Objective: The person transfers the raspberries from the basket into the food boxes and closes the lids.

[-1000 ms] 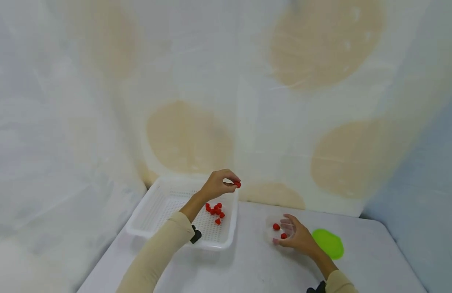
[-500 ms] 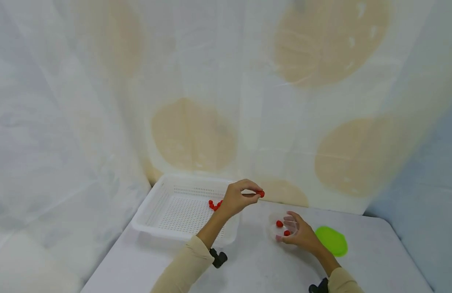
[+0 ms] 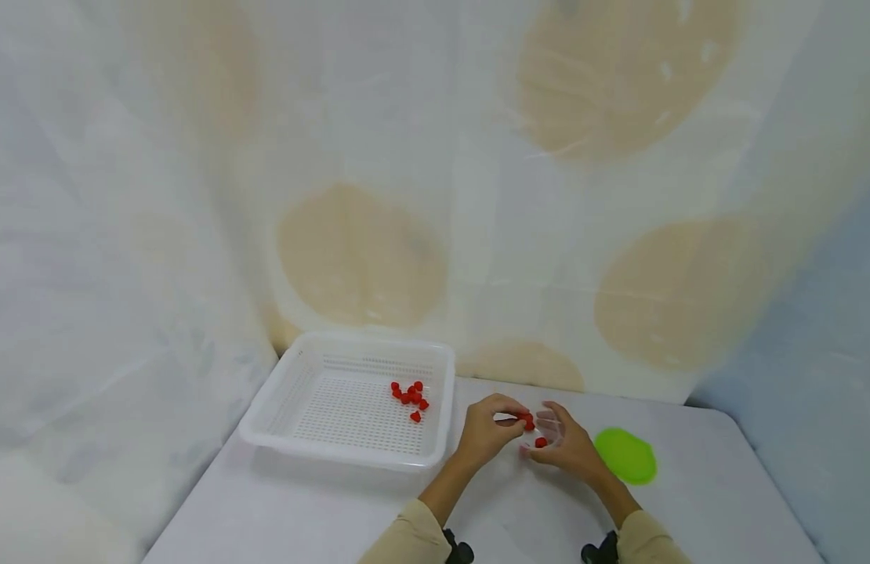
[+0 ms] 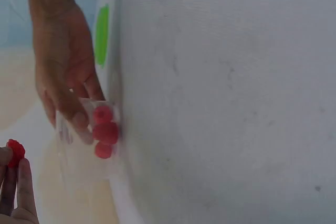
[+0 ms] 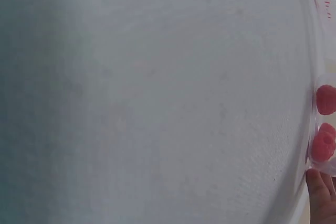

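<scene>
A small clear cup stands on the white table, and my right hand holds it from the right side. Red raspberries lie inside it, up to three showing in the left wrist view. My left hand pinches one raspberry between thumb and forefinger, right at the cup's rim. In the left wrist view that raspberry sits at my fingertips, just short of the cup. The right wrist view catches only two raspberries and one fingertip at its right edge.
A white perforated basket stands to the left at the back, with several raspberries in its right half. A green lid lies flat just right of my right hand. A pale spotted curtain hangs close behind the table.
My left hand has carried the raspberry from above the basket rightward and down to the cup. My right hand has stayed on the cup.
</scene>
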